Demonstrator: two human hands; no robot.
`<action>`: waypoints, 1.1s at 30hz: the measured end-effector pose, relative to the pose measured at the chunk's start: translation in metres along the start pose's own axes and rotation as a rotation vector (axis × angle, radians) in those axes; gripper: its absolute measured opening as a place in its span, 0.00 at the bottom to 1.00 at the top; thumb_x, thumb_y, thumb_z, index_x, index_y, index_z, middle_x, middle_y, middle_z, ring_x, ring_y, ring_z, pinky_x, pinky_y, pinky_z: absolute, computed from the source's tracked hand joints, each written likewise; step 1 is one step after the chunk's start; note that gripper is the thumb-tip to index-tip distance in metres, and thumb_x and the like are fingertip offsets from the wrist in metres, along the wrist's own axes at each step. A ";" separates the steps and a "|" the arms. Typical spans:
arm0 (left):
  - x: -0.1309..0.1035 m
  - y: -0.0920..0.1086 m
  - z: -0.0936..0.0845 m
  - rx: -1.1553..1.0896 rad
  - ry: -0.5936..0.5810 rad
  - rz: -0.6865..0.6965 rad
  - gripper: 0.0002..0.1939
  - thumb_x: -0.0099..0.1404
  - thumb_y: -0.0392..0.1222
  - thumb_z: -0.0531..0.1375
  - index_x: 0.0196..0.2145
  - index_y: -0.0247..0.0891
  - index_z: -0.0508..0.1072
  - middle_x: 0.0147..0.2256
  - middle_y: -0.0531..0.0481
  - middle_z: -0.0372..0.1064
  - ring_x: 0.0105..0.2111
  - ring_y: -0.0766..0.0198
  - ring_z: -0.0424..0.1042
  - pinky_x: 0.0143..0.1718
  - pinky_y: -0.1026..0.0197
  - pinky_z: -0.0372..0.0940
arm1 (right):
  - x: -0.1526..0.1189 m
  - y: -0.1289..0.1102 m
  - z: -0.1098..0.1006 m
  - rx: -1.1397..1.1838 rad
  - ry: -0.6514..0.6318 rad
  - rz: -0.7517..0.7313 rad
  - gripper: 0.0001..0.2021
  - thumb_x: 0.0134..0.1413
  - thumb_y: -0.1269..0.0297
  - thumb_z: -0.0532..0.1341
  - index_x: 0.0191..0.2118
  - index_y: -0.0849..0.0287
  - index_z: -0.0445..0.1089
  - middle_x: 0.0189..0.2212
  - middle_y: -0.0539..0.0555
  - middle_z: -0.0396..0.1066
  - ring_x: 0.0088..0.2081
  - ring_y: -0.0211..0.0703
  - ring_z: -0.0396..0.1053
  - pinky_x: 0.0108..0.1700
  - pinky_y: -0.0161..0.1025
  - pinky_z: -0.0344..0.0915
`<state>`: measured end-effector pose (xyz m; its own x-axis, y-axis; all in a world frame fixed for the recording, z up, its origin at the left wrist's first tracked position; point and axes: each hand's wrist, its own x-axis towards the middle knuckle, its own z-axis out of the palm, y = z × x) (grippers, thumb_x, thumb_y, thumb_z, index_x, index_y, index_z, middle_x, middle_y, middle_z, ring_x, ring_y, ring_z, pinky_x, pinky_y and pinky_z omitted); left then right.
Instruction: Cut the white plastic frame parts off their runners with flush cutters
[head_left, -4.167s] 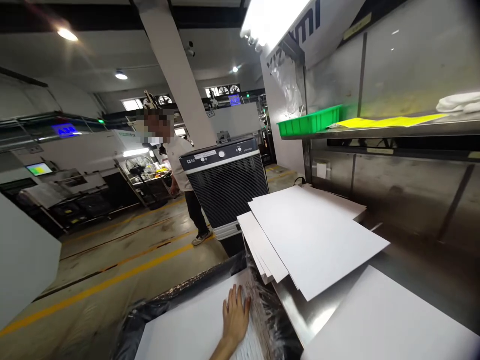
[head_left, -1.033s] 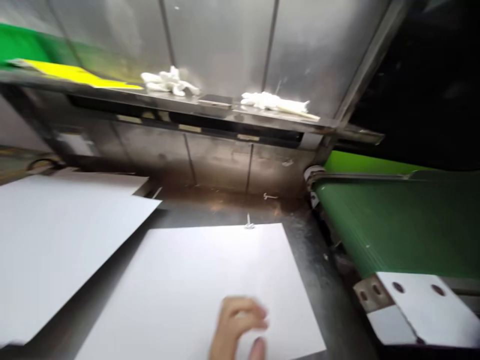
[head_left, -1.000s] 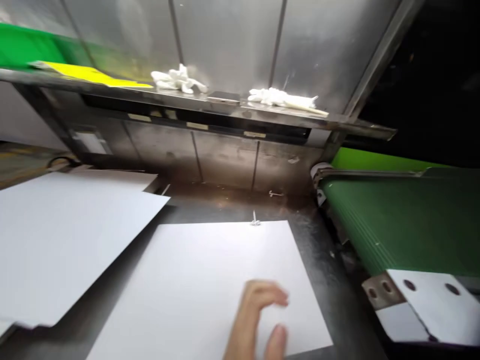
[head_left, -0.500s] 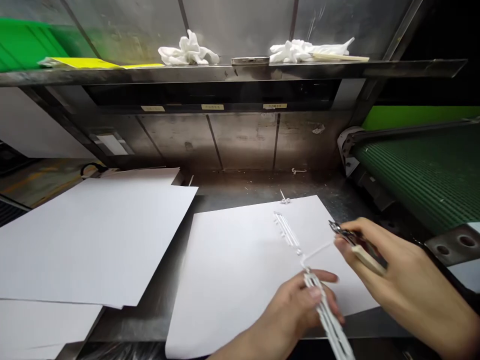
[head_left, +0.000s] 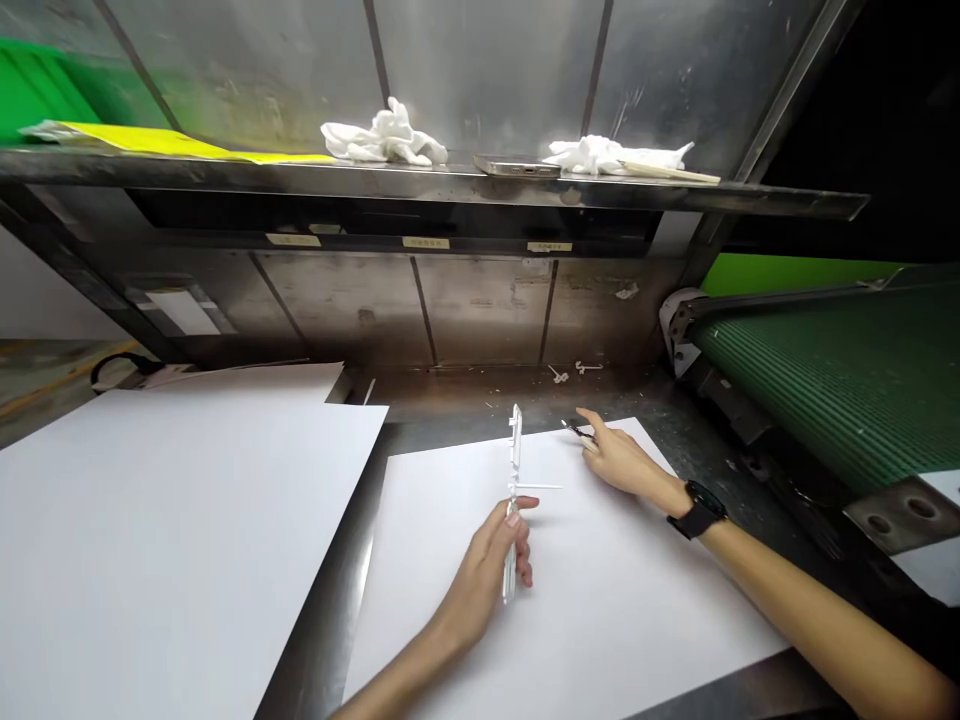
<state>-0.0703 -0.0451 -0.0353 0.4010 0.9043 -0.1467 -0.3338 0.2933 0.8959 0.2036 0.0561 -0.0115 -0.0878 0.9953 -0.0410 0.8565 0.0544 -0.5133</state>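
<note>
My left hand (head_left: 484,570) is closed on a long white plastic part (head_left: 516,440), held upright over the white sheet (head_left: 442,510). A thin white rod sticks out of the part to the right. My right hand (head_left: 619,458), with a black watch on the wrist, holds small cutting pliers (head_left: 579,432) near the back edge of the sheet, its index finger stretched forward. Small white scraps (head_left: 559,375) lie on the metal bench behind the sheet.
White sheets (head_left: 172,500) are stacked at the left. A green conveyor belt (head_left: 832,350) runs along the right. The metal shelf (head_left: 450,182) above holds white gloves (head_left: 386,135), a phone (head_left: 517,167) and a yellow packet (head_left: 150,140).
My right hand and the pliers have moved away from the white part, back and left. My left hand has shifted left, the part now more upright. Small scraps have left the sheet's back edge.
</note>
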 end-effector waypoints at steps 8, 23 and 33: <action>0.027 0.065 0.045 -0.377 -0.105 0.006 0.26 0.80 0.58 0.53 0.61 0.34 0.70 0.37 0.54 0.51 0.27 0.70 0.46 0.18 0.74 0.48 | -0.040 -0.007 -0.009 0.553 -0.042 -0.046 0.25 0.78 0.42 0.51 0.39 0.58 0.71 0.36 0.55 0.73 0.39 0.49 0.70 0.44 0.42 0.66; 0.035 0.063 0.049 -0.495 -0.144 -0.045 0.37 0.85 0.60 0.38 0.63 0.32 0.75 0.43 0.43 0.64 0.31 0.65 0.65 0.28 0.65 0.65 | -0.064 0.002 0.016 0.704 -0.253 0.017 0.22 0.76 0.37 0.60 0.51 0.52 0.73 0.45 0.53 0.76 0.51 0.55 0.73 0.56 0.47 0.64; 0.039 0.058 0.042 -0.238 0.028 0.007 0.40 0.85 0.60 0.35 0.58 0.31 0.79 0.38 0.41 0.74 0.35 0.60 0.73 0.42 0.63 0.70 | -0.066 0.001 0.013 0.665 -0.276 0.003 0.21 0.76 0.37 0.60 0.48 0.51 0.73 0.43 0.52 0.77 0.49 0.56 0.73 0.56 0.49 0.64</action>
<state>-0.0379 -0.0058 0.0282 0.3750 0.9139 -0.1555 -0.5293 0.3488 0.7734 0.2037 -0.0109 -0.0200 -0.2863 0.9341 -0.2134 0.3735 -0.0964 -0.9226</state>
